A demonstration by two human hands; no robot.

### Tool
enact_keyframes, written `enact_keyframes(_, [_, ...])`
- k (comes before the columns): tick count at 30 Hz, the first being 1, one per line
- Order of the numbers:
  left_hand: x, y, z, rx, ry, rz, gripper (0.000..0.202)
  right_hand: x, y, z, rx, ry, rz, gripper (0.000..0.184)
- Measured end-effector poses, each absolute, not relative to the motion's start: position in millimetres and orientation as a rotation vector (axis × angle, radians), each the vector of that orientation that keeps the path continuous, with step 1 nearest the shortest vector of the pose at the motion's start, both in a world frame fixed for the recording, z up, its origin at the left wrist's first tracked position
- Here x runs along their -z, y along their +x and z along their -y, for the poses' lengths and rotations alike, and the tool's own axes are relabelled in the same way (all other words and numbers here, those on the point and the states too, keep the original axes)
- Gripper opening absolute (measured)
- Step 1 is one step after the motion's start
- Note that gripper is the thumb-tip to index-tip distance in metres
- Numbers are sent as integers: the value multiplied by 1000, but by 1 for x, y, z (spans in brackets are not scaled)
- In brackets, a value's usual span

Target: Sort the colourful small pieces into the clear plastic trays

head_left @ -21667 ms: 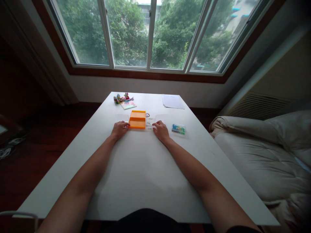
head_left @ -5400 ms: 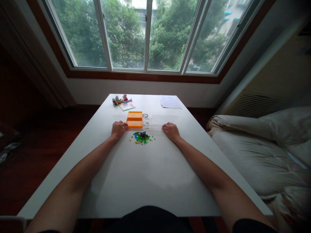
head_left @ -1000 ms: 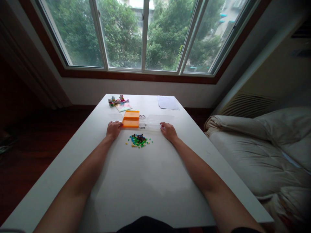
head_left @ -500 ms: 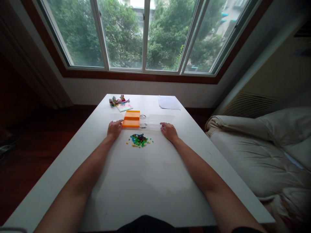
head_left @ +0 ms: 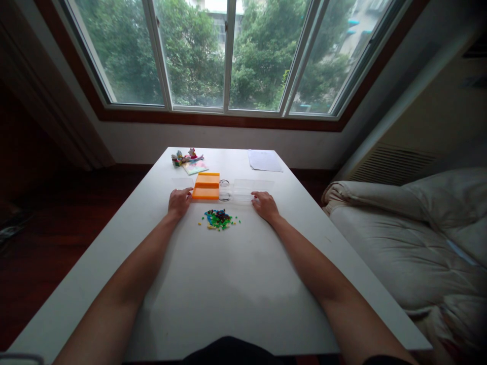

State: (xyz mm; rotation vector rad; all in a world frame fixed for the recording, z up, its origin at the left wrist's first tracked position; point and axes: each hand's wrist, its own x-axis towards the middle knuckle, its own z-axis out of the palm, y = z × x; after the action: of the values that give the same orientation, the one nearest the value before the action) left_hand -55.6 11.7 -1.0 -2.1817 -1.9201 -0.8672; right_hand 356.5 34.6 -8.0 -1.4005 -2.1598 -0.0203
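My left hand (head_left: 180, 202) rests on the white table with its fingers reaching to the left edge of an orange tray (head_left: 206, 192); whether they touch it I cannot tell. My right hand (head_left: 265, 205) lies beside a clear plastic case (head_left: 253, 187), fingertips at its near edge. Both hands look open, fingers loosely stretched, and nothing shows in either. Between the tray and the clear case are two round clear pieces (head_left: 224, 196) with dark rims. Nearer to me, between the hands, lies a loose pile of tiny building bricks (head_left: 220, 219) in green, blue, yellow and dark colours.
Small figurines (head_left: 183, 157) and a pastel-patterned card (head_left: 196, 168) lie at the table's far left. A stack of white paper (head_left: 265, 160) is at the far right. Another clear plastic piece (head_left: 181, 183) sits left of the tray. A cushioned sofa (head_left: 399, 243) stands to the right.
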Motion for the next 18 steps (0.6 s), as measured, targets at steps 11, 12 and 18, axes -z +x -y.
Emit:
enact_keyframes(11, [-8,-52,-2,870,-2181,1917,38,-11,352,-18,61,-1359,2115,29])
enact_keyframes(12, [-10,-51,1,883,-2183,1913,37,-14,349,-13,56,-1334,2119,29])
enact_keyframes(18, [-15,-26,21,981,-2496,1799,31,-20,321,16,-212,-938,2419,50])
